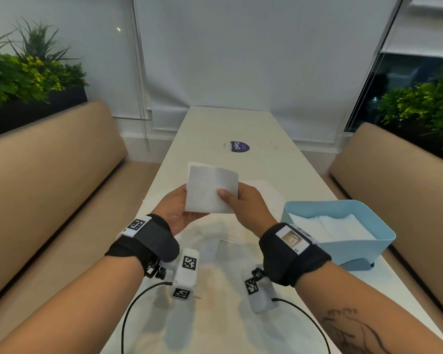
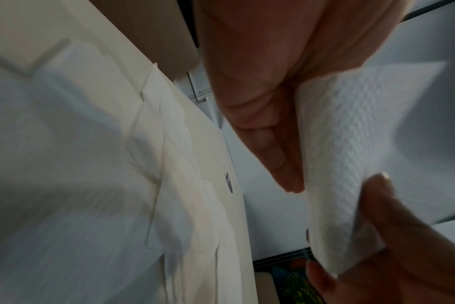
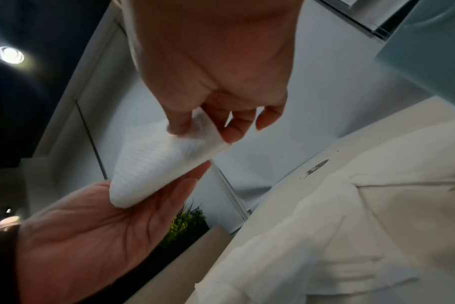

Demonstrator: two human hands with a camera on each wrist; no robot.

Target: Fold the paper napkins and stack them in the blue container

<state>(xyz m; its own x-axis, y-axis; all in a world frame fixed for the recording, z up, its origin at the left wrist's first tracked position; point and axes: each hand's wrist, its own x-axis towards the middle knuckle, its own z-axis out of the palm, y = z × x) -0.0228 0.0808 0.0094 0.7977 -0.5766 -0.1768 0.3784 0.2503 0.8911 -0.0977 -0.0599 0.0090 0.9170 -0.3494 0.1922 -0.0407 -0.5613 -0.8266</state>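
Note:
A folded white napkin is held upright above the middle of the table. My right hand pinches its right edge, thumb on the front and fingers behind. My left hand lies flat behind its left side with straight fingers, the thumb beside the edge. The blue container stands on the table just right of my right wrist, with folded napkins inside. Unfolded napkins lie spread on the table under my hands.
The long white table runs away from me and carries a purple round sticker beyond the napkin. Beige benches flank it on both sides. Planters stand behind the benches. Wrist-camera cables hang below my forearms.

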